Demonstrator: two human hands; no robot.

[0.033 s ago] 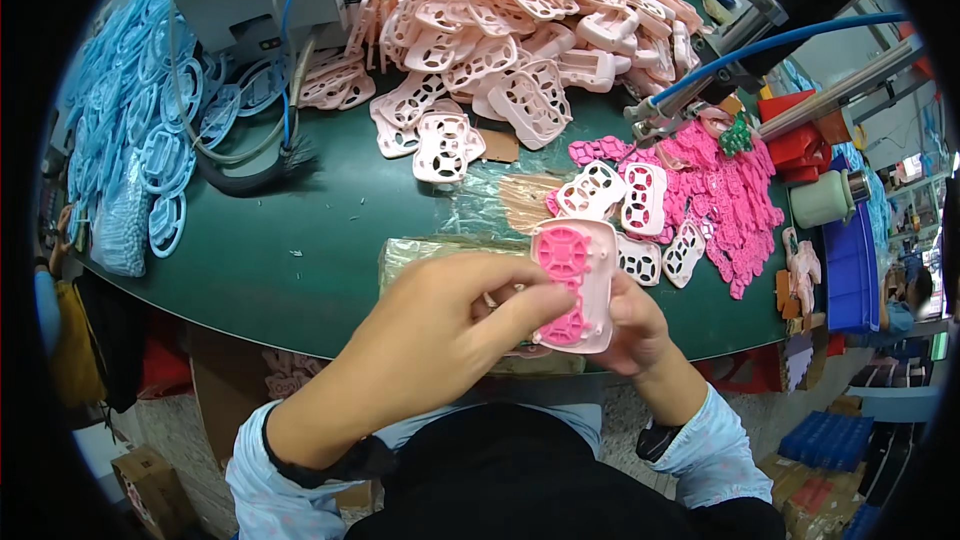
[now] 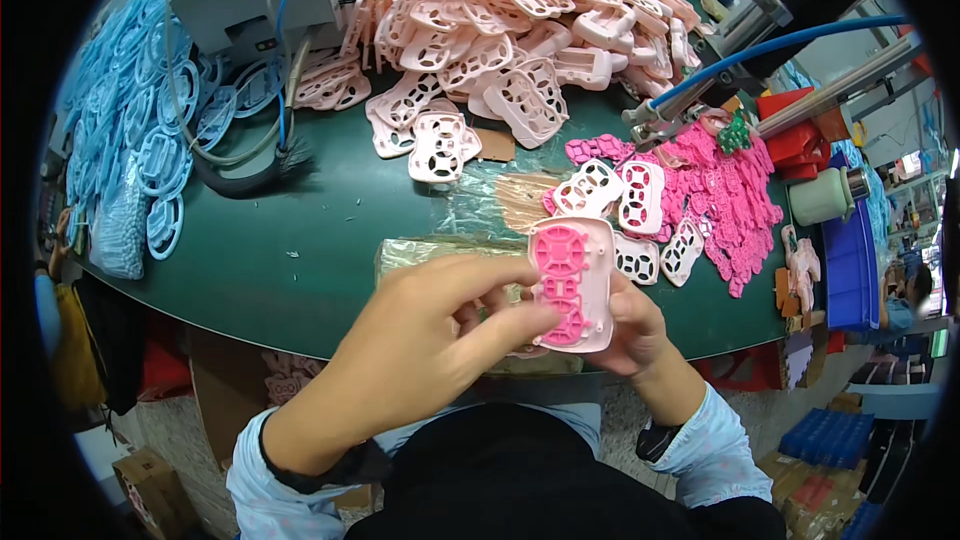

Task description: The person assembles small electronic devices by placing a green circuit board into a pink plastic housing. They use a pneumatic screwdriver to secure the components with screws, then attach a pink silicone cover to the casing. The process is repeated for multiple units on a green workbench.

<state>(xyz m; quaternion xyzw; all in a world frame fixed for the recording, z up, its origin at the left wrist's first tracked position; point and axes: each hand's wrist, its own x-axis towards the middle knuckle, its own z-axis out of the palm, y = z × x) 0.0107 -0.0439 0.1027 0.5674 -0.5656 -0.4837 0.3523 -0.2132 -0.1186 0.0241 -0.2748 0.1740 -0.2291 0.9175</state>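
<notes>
My right hand (image 2: 632, 328): closed on the right side of one pale pink shell (image 2: 597, 285), held above the near edge of the green table (image 2: 290, 285). Bright pink insert (image 2: 560, 249), one: lying along the shell's left half. My left hand (image 2: 425, 330): thumb at the insert's lower end, forefinger by the shell's left edge; whether it pinches, I cannot tell. Beyond: loose white frames (image 2: 641, 198), several; bright pink heap (image 2: 725, 205), right; pale pink pile (image 2: 470, 15), far side; blue parts (image 2: 160, 155), left.
</notes>
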